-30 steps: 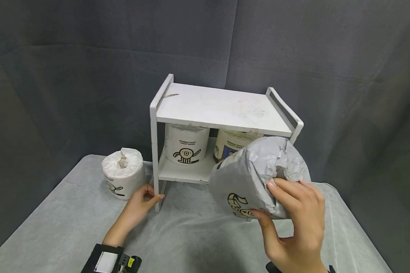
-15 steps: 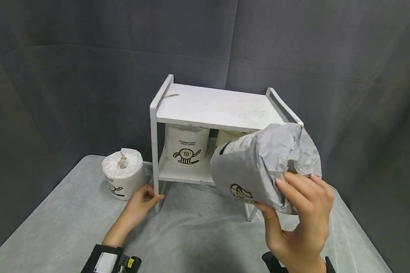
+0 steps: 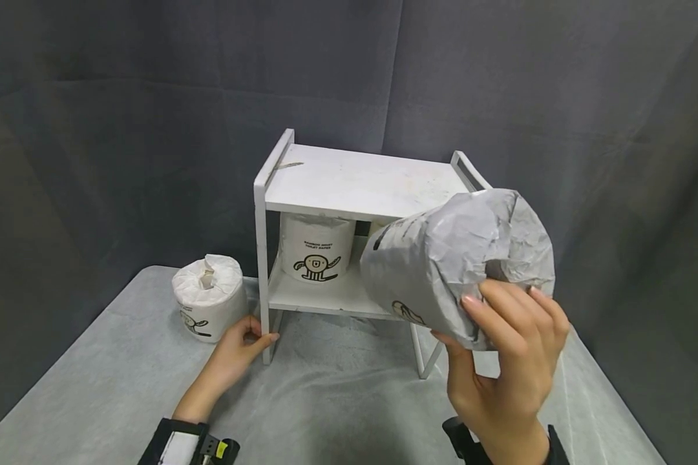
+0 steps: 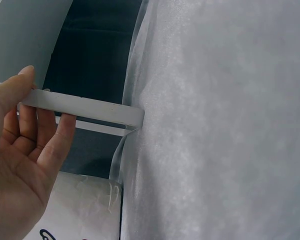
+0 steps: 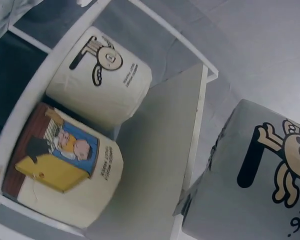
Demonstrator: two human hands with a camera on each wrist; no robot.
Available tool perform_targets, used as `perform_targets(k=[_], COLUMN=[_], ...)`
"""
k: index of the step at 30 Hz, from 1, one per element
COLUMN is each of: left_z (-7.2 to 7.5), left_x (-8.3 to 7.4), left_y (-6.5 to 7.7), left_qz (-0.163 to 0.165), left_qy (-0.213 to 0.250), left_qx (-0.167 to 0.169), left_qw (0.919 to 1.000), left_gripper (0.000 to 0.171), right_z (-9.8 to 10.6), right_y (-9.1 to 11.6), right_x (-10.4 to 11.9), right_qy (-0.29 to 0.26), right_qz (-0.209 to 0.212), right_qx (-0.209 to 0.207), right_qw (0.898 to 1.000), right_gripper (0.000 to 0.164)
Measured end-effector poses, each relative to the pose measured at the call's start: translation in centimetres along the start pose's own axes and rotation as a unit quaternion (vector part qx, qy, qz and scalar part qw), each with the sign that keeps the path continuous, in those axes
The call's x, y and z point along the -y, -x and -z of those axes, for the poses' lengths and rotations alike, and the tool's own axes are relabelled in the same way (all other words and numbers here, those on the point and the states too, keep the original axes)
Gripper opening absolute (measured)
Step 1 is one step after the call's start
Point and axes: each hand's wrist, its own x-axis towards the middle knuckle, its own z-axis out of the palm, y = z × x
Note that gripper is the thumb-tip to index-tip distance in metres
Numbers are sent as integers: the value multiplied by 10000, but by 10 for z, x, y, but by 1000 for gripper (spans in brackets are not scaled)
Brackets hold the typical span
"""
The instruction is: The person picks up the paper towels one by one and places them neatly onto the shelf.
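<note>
My right hand [image 3: 508,361] grips a wrapped toilet paper roll [image 3: 436,271] by its crumpled end, thumb below and fingers by the core hole. The roll is tilted in the air before the right side of a small white shelf rack [image 3: 360,181]. In the right wrist view this held roll [image 5: 225,200] shows a cartoon print. My left hand [image 3: 232,355] pinches the rack's front left leg [image 4: 90,107] between thumb and fingers. On the rack's lower shelf stand a white roll [image 3: 317,248] and a roll with a coloured picture [image 5: 70,170], mostly hidden in the head view.
Another wrapped roll [image 3: 209,297] stands upright on the grey cloth-covered table [image 3: 122,361], left of the rack and close to my left hand. A dark grey curtain [image 3: 180,161] hangs behind.
My right hand has raised the toilet paper roll and shifted slightly right, covering more of the picture roll and the rack's right handle. My left hand has stayed on the leg.
</note>
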Motion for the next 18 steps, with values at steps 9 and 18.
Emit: perform_targets(k=[9, 18], left_z=[-1, -2], left_x=[2, 3], left_y=[0, -1], left_qz=[31, -20], left_qy=[0, 6], left_qx=[4, -11], left_qw=[10000, 10000], left_gripper=[19, 18], right_z=[-9, -15], right_y=[-18, -32], right_x=[-6, -11], right_qy=[233, 204], right_qz=[-34, -208], right_qx=[130, 391], right_qw=[9996, 9988], right_gripper=[36, 36])
